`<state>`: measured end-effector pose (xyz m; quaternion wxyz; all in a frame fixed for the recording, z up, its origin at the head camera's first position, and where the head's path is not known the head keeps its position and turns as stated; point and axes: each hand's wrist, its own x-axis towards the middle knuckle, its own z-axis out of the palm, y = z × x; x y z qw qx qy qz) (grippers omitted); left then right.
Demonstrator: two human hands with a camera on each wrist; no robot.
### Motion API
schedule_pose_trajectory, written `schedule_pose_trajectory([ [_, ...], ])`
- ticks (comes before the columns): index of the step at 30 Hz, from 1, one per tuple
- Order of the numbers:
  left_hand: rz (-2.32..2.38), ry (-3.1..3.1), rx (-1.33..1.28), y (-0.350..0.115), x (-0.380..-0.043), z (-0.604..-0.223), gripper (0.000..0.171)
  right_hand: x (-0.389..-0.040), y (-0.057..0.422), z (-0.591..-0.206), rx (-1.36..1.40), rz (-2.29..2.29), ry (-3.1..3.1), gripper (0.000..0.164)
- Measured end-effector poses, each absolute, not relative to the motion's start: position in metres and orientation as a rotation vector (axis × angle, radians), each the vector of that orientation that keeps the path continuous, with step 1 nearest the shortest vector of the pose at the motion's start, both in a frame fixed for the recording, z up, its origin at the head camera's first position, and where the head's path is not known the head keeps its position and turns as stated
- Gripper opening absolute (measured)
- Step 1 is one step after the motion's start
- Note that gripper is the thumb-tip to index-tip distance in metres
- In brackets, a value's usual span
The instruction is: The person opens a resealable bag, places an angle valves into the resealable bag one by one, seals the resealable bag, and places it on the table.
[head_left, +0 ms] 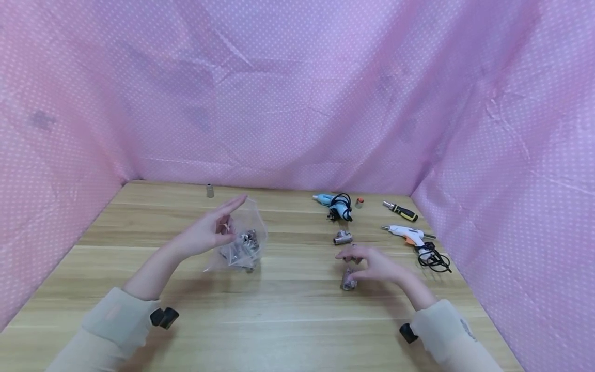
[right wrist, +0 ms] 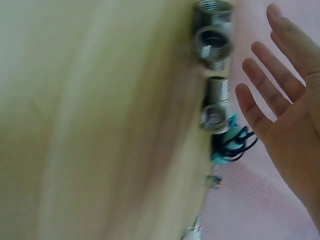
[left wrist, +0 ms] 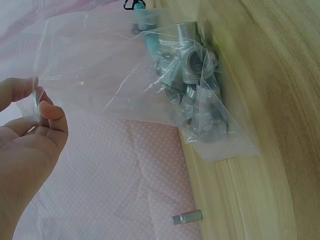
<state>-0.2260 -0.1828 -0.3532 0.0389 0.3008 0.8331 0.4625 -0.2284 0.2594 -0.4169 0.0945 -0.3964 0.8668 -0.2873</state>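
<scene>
With curled fingers, my left hand [head_left: 197,235] pinches the zip edge of a clear plastic bag [left wrist: 95,70]. Several threaded metal pipe fittings [left wrist: 192,65] are bunched at the bag's bottom, close to the wooden table. My right hand [head_left: 378,266] hovers over the table at the right, fingers spread and relaxed, holding nothing in the right wrist view. Just below it is a metal tee fitting [head_left: 348,282]. Another tee fitting [head_left: 342,237] lies a little farther back, beyond the fingertips.
A blue tool with a black cord [head_left: 341,205], a small red-topped metal piece [head_left: 359,203], a yellow-black screwdriver [head_left: 402,211] and a white glue gun [head_left: 406,232] lie at the right. A small metal cylinder [head_left: 209,191] stands at the back left. Pink dotted cloth [head_left: 279,129] surrounds the table [head_left: 260,330].
</scene>
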Motion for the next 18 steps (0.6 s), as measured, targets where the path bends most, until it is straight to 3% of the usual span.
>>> schedule_pose_trajectory([
  [9,1.434,2.531,0.938,-0.183,-0.226,-0.353,0.089,-0.227,0.272,-0.435,-1.109,-0.742,2.507,0.053],
  [18,1.439,2.525,0.936,-0.185,-0.227,-0.355,0.088,-0.229,0.268,-0.435,-1.117,-0.694,2.525,0.035],
])
